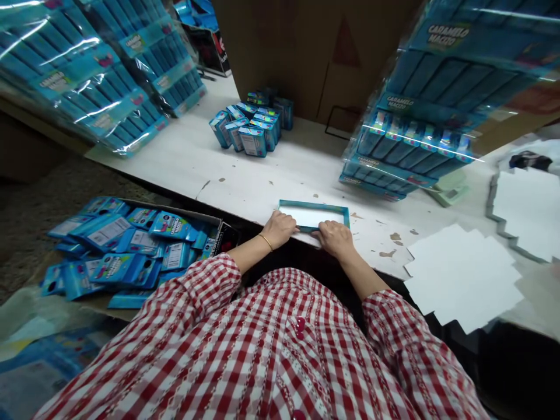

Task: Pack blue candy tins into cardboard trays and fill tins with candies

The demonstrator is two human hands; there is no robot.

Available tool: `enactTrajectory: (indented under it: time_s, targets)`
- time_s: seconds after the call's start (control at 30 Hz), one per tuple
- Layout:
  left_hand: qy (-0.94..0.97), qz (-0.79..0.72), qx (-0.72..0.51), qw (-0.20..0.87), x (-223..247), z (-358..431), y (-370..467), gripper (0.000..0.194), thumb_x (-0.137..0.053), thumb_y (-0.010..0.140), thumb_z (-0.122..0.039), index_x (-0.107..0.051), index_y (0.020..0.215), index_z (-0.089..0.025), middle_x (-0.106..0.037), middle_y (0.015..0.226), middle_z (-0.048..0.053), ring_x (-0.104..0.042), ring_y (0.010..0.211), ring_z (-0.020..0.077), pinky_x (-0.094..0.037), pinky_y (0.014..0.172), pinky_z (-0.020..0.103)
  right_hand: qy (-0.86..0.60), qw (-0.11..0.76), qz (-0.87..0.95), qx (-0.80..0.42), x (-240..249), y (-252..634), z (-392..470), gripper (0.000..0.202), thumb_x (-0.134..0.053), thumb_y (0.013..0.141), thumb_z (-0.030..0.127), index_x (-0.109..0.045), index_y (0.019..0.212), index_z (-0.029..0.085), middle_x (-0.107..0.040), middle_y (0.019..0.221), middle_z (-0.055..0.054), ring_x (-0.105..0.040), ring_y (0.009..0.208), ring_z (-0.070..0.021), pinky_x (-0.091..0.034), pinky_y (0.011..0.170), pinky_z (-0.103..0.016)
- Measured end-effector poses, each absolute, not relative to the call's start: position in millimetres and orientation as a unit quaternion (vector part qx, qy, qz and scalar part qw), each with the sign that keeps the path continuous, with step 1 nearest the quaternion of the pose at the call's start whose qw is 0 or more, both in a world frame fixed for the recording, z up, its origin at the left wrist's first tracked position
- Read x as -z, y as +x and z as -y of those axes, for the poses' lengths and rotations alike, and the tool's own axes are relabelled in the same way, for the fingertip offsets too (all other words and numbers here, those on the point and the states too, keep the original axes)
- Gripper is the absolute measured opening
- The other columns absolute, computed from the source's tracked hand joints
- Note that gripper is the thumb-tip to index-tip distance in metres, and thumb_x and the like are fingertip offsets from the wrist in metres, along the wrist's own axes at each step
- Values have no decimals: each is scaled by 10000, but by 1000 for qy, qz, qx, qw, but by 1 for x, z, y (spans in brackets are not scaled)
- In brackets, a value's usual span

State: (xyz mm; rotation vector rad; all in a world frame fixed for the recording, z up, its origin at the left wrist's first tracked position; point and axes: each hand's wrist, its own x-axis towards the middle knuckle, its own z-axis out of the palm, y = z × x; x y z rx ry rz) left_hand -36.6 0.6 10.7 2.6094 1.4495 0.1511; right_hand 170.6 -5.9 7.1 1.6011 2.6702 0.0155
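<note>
A shallow cardboard tray (314,205), white inside with thin blue walls, lies at the front edge of the white table. My left hand (280,228) is closed on the near left corner of this tray. Farther right along the same near wall, my right hand (335,236) grips it with curled fingers. Both thumbs are mostly hidden, and the tray holds nothing that I can see. Beyond it stands a cluster of small blue boxes (252,142).
An open carton (192,213) of blue packets sits at left, below table height. Wrapped stacks of blue boxes stand at the back left (100,87) and right (394,134). White cardboard blanks (466,280) lie at right. A large brown carton (306,58) rises behind.
</note>
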Motion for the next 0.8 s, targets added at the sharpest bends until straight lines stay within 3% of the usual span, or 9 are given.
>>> enactTrajectory:
  time_s: [0.1, 0.23, 0.3, 0.37, 0.47, 0.57, 0.67, 0.8]
  targets:
    - [850, -506, -110, 98, -21, -1, -43, 331, -443, 907, -384, -638, 817, -132, -628, 976, 114, -555, 929, 223, -374, 833, 366, 514, -43, -856, 45, -16, 180, 1, 329, -414, 915, 431, -633, 919, 185, -647, 931, -81, -570, 880, -199, -389, 729, -286]
    - [797, -573, -181, 63, -28, -18, -48, 384, -536, 851, -418, -573, 1128, -155, -548, 1231, 125, -469, 1143, 255, -347, 955, 400, 531, -144, -835, 16, -28, 191, -24, 347, -468, 895, 367, -572, 1150, 156, -593, 1160, -124, -519, 1057, -229, -395, 861, -331]
    - [807, -575, -114, 78, -28, -30, -46, 373, -569, 830, -381, -581, 1122, -151, -587, 1167, 130, -500, 1108, 269, -388, 919, 401, 535, -85, -840, -10, -31, 189, -41, 377, -516, 862, 329, -560, 1186, 140, -592, 1171, -143, -523, 1047, -259, -395, 854, -363]
    - [811, -576, -28, 99, -27, -40, -45, 231, -519, 851, -271, -631, 1010, -147, -632, 1060, 127, -556, 1025, 266, -442, 825, 376, 528, 15, -849, -13, -32, 179, -58, 285, -498, 860, 267, -619, 1094, 155, -634, 1081, -131, -562, 964, -246, -405, 800, -347]
    - [798, -594, 25, 97, -27, -44, -52, 243, -417, 845, -129, -644, 931, -144, -655, 988, 134, -609, 947, 266, -473, 720, 354, 491, 79, -867, -20, -34, 156, -81, 239, -437, 886, 214, -665, 941, 173, -665, 961, -106, -590, 881, -208, -411, 756, -309]
    - [776, -623, 11, 92, -27, -37, -66, 269, -400, 822, -93, -611, 981, -143, -669, 943, 137, -642, 892, 270, -483, 685, 357, 429, 33, -902, -32, -37, 130, -107, 226, -453, 884, 189, -673, 935, 174, -670, 977, -105, -585, 935, -206, -410, 849, -324]
    - [738, -662, 0, 126, -26, -29, -78, 272, -432, 811, -99, -557, 1047, -148, -679, 910, 123, -661, 838, 254, -487, 676, 340, 403, -31, -915, 2, -40, 103, -137, 224, -528, 853, 188, -664, 1030, 176, -639, 1116, -111, -555, 1049, -206, -389, 951, -343]
    - [721, -658, -117, 184, -24, -35, -94, 368, -522, 848, -329, -477, 1169, -155, -657, 979, 106, -651, 853, 219, -503, 733, 326, 428, -154, -889, 45, -49, 63, -181, 401, -526, 866, 357, -562, 1223, 177, -531, 1286, -133, -465, 1196, -243, -395, 976, -403]
